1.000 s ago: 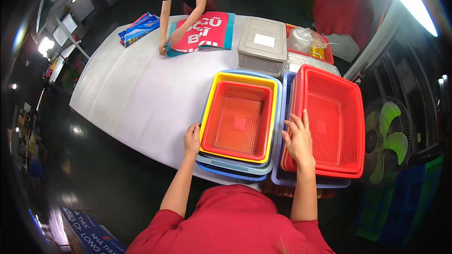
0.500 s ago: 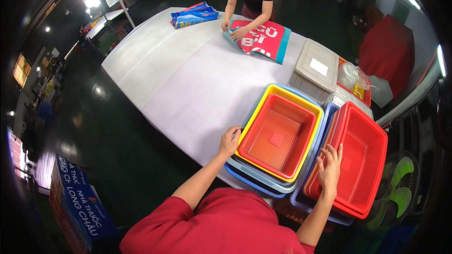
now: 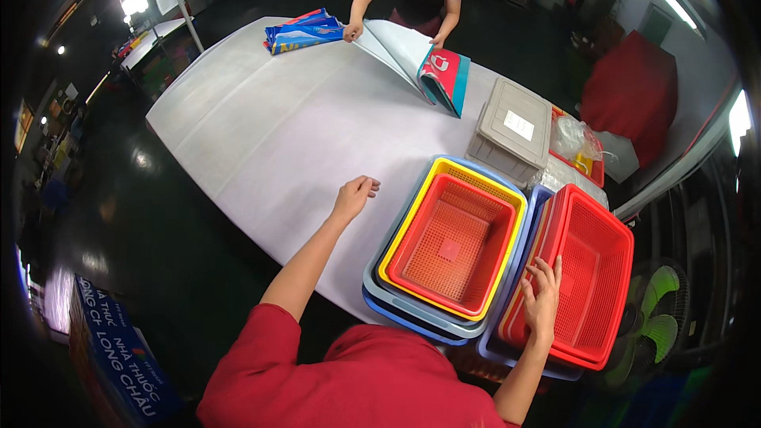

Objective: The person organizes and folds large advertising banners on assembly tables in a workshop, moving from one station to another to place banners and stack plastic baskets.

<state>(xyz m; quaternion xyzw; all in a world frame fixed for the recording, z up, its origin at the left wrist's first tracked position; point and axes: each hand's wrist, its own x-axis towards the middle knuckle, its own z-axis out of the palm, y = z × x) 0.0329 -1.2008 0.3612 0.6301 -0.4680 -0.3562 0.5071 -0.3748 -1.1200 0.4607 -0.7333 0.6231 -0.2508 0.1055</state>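
My left hand point(image 3: 354, 198) hovers over the white-covered table, left of the baskets, its fingers loosely curled together and nothing seen in them. Nearest to it is a nested stack: a red perforated basket point(image 3: 450, 247) inside a yellow basket point(image 3: 390, 256), within grey and blue tubs. My right hand point(image 3: 542, 297) has its fingers spread over the left side of another stack of red baskets point(image 3: 594, 269), seemingly touching the rim. That second stack stands in a blue-violet tub point(image 3: 495, 341).
Across the white table point(image 3: 269, 135) a person in black lifts a red and teal printed sheet point(image 3: 448, 79). Blue printed packages point(image 3: 305, 33) lie beside it. A grey lidded box point(image 3: 514, 123) stands behind the baskets; a green-bladed fan point(image 3: 658, 309) is at right.
My left hand has let go of the yellow basket's rim and moved left and up. My right hand stays by the red stack. The other person has lifted and folded over the printed sheet.
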